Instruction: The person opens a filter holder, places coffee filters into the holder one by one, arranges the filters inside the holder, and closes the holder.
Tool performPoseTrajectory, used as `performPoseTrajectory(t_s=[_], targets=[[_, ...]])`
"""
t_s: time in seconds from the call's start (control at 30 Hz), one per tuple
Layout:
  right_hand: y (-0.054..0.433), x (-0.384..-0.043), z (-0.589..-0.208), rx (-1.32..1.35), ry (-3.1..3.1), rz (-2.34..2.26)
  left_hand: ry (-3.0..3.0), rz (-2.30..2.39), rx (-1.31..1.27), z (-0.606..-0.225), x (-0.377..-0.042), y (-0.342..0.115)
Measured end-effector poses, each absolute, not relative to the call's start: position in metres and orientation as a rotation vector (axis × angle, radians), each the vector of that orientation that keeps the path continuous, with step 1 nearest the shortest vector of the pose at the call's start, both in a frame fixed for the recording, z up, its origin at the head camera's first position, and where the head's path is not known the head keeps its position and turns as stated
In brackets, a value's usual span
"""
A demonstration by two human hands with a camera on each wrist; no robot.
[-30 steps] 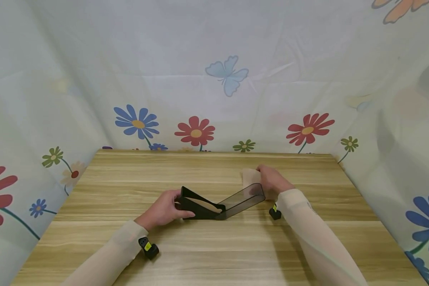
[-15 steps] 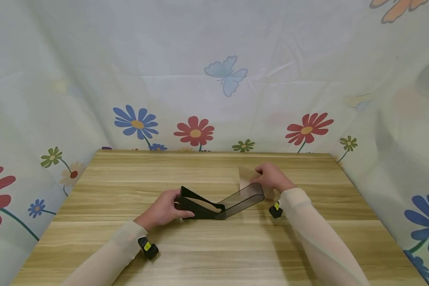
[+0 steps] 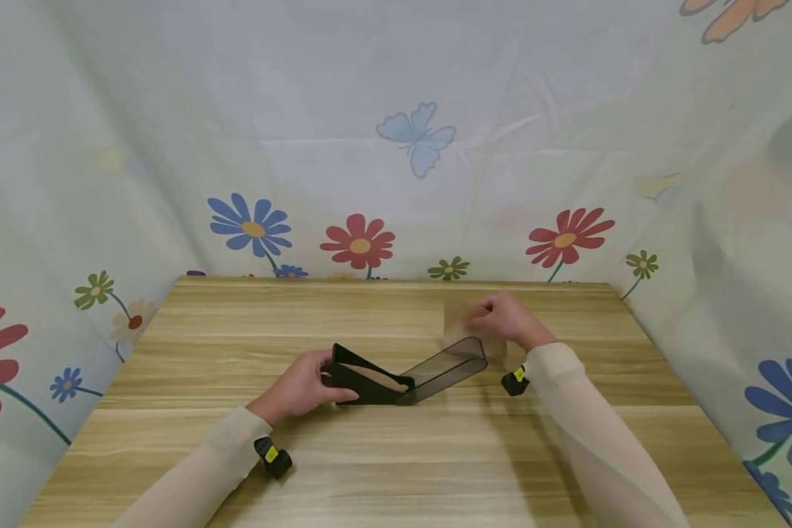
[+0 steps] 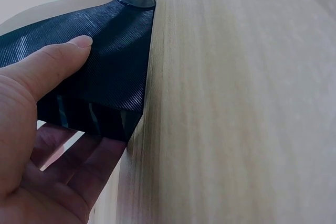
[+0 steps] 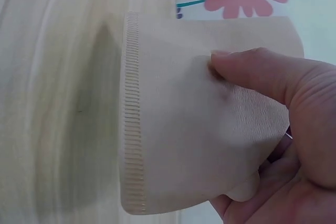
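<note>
My left hand grips the closed end of a black filter box on the table. Its thumb lies along the ribbed side of the box in the left wrist view, fingers on the far side. Tan filter papers show inside. A smoky see-through lid is swung out to the right on its hinge. Behind the lid, my right hand pinches a tan paper coffee filter between thumb and fingers. A crimped seam runs down the filter's edge in the right wrist view.
The wood-grain table runs back to a pale flowered cloth, which also hangs at both sides. Each wrist wears a small black camera, such as the left wrist camera.
My right hand has lifted and shifted slightly back with the filter, which shows more of its face above the lid. The left hand and the box have stayed put.
</note>
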State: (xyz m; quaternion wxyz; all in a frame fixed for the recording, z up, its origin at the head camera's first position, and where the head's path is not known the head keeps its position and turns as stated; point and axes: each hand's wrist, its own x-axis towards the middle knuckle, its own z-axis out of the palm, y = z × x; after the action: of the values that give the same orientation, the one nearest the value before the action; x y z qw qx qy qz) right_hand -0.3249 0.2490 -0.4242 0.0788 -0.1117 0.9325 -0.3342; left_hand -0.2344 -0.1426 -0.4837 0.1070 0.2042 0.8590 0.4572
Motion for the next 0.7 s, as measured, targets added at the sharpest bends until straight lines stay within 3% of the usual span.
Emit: performPoseTrajectory(t_s=[0.43, 0.7], targets=[[0.249, -0.318, -0.403, -0.308, 2.707, -1.179, 2.533, 1.335, 0.597, -0.483, -0.233, -0.142], [0.235, -0.309, -0.384, -0.450, 2.700, -1.101, 2.537, 1.326, 0.596, -0.483, -0.232, -0.143]])
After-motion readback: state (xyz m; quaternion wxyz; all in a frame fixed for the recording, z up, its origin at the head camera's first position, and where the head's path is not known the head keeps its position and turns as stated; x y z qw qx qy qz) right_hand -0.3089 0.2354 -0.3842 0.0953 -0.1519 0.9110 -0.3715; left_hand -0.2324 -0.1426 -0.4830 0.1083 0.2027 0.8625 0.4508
